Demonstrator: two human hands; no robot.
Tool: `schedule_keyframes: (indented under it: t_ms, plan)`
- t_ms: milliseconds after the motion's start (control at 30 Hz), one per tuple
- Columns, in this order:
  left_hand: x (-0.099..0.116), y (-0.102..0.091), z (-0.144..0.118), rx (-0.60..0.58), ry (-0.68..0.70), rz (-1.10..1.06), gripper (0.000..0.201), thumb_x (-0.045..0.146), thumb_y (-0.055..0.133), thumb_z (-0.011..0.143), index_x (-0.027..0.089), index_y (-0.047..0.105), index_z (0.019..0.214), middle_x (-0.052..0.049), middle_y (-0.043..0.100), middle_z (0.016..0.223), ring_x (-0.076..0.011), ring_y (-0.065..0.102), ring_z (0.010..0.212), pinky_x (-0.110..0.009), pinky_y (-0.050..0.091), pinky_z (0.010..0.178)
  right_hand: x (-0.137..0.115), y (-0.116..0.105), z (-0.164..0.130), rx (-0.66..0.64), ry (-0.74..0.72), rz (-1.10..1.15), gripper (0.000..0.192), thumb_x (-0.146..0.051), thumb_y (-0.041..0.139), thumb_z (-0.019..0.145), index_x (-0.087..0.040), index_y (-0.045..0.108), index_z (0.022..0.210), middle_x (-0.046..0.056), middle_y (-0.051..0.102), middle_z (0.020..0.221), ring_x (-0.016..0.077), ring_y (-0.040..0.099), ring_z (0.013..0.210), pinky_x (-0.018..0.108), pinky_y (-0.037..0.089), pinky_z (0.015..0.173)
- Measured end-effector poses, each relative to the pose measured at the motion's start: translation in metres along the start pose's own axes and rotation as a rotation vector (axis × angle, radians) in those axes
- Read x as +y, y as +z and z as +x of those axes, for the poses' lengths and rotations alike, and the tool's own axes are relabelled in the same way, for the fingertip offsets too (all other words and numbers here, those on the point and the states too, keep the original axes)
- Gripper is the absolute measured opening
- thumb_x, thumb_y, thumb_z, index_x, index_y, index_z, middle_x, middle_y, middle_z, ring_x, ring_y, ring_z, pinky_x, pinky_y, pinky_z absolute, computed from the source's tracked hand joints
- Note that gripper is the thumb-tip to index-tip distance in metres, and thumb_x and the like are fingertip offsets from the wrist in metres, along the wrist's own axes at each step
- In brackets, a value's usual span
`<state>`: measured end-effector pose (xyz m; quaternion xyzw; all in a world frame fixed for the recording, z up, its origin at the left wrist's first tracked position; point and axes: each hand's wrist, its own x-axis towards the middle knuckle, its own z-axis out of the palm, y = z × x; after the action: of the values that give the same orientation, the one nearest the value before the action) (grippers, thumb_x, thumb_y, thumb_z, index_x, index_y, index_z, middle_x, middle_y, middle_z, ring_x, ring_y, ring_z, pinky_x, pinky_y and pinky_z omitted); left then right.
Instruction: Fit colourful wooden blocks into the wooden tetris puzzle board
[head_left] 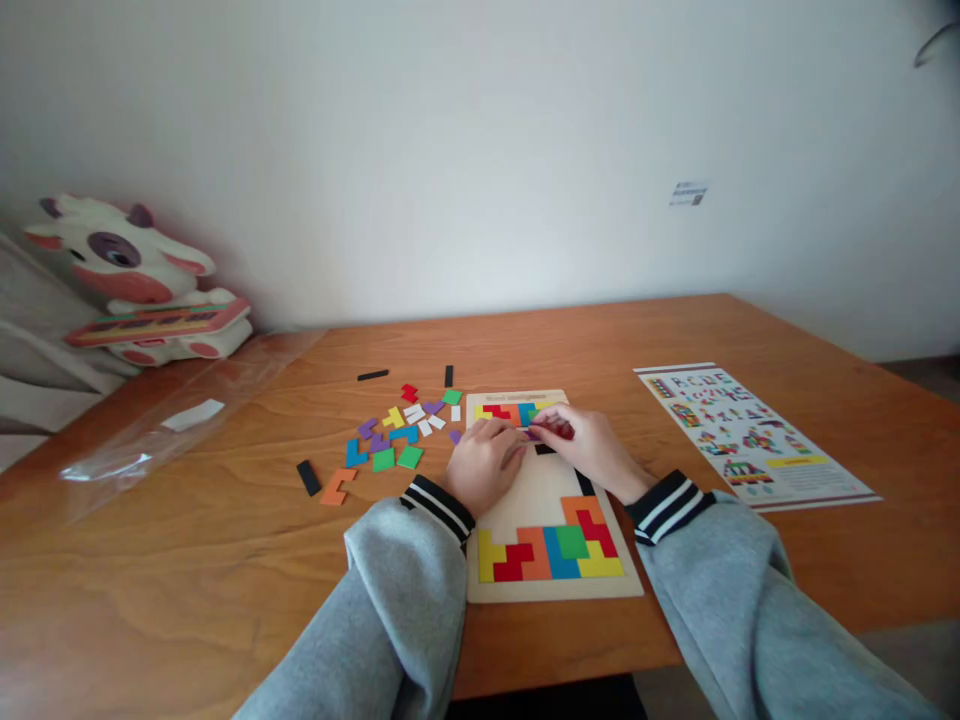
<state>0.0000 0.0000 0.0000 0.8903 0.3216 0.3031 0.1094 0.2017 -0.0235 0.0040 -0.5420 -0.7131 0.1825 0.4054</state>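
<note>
I have both hands at the puzzle board's (551,590) far end — right hand (589,447) pinching what looks like a purple piece (533,434), left hand (486,463) curled, holding nothing I can see.

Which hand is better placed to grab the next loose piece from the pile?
Left, probably. The left hand lies nearer the loose pieces, left of the puzzle board; the right hand pinches a purple piece.
</note>
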Motion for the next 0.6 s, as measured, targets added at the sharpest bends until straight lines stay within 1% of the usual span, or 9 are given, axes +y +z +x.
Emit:
schedule_keyframes:
  t_ms: [100, 167, 233, 333, 433, 500, 600]
  plan:
    - [0.0015, -0.0021, 0.0000, 0.001, 0.035, 0.038, 0.017, 0.021, 0.059, 0.092, 0.020, 0.070, 0.105, -0.007, 0.069, 0.106, -0.0231, 0.061, 0.099, -0.039, 0.054, 0.090, 0.0017, -0.0014, 0.0011, -0.025, -0.108, -0.121, 0.005, -0.026, 0.068, 0.088, -0.022, 0.070, 0.090, 0.006, 0.074, 0.091, 0.0220, 0.070, 0.085, 0.037, 0.056, 0.079]
    - [0.0022, -0.0033, 0.0004, 0.009, 0.069, 0.059, 0.018, 0.020, 0.058, 0.092, 0.020, 0.071, 0.105, -0.007, 0.069, 0.108, -0.0235, 0.060, 0.101, -0.040, 0.054, 0.092, 0.0021, -0.0024, 0.0015, -0.034, -0.179, -0.185, 0.005, -0.024, 0.069, 0.088, -0.022, 0.072, 0.091, 0.007, 0.072, 0.096, 0.0242, 0.067, 0.094, 0.040, 0.054, 0.085]
    - [0.0024, -0.0039, 0.0009, 0.004, 0.095, 0.064, 0.020, 0.019, 0.056, 0.093, 0.021, 0.070, 0.107, -0.006, 0.070, 0.110, -0.0231, 0.060, 0.102, -0.040, 0.054, 0.093, 0.0018, -0.0028, 0.0017, -0.049, -0.208, -0.208, 0.007, -0.023, 0.067, 0.090, -0.022, 0.072, 0.094, 0.008, 0.072, 0.098, 0.0250, 0.066, 0.096, 0.042, 0.053, 0.087]
    - [0.0022, -0.0039, 0.0012, -0.003, 0.107, 0.057, 0.023, 0.017, 0.056, 0.092, 0.021, 0.069, 0.111, -0.006, 0.069, 0.116, -0.0228, 0.061, 0.104, -0.041, 0.053, 0.097, 0.0002, -0.0026, 0.0017, -0.039, -0.204, -0.169, 0.011, -0.021, 0.062, 0.092, -0.024, 0.072, 0.097, 0.006, 0.073, 0.097, 0.0244, 0.067, 0.094, 0.042, 0.052, 0.087]
    - [0.0020, -0.0035, 0.0006, 0.039, 0.073, 0.056, 0.023, 0.020, 0.058, 0.091, 0.021, 0.067, 0.112, -0.008, 0.067, 0.121, -0.0242, 0.060, 0.111, -0.044, 0.052, 0.100, -0.0020, -0.0027, 0.0010, -0.001, -0.148, -0.087, 0.012, -0.022, 0.061, 0.093, -0.025, 0.071, 0.098, 0.005, 0.074, 0.097, 0.0227, 0.068, 0.092, 0.040, 0.054, 0.085]
    - [0.0021, -0.0033, 0.0001, 0.061, 0.050, 0.040, 0.021, 0.020, 0.058, 0.091, 0.020, 0.066, 0.111, -0.008, 0.068, 0.119, -0.0242, 0.060, 0.111, -0.043, 0.053, 0.099, -0.0028, -0.0032, 0.0002, -0.005, -0.109, -0.026, 0.014, -0.022, 0.060, 0.092, -0.024, 0.070, 0.101, 0.005, 0.074, 0.098, 0.0212, 0.069, 0.089, 0.038, 0.055, 0.082]
    - [0.0024, -0.0030, -0.0002, 0.039, 0.052, 0.011, 0.018, 0.018, 0.057, 0.091, 0.019, 0.067, 0.107, -0.007, 0.071, 0.112, -0.0231, 0.062, 0.104, -0.041, 0.054, 0.095, -0.0024, -0.0035, -0.0007, -0.044, -0.095, 0.013, 0.019, -0.019, 0.060, 0.089, -0.023, 0.067, 0.106, 0.006, 0.073, 0.100, 0.0203, 0.069, 0.086, 0.036, 0.056, 0.079]
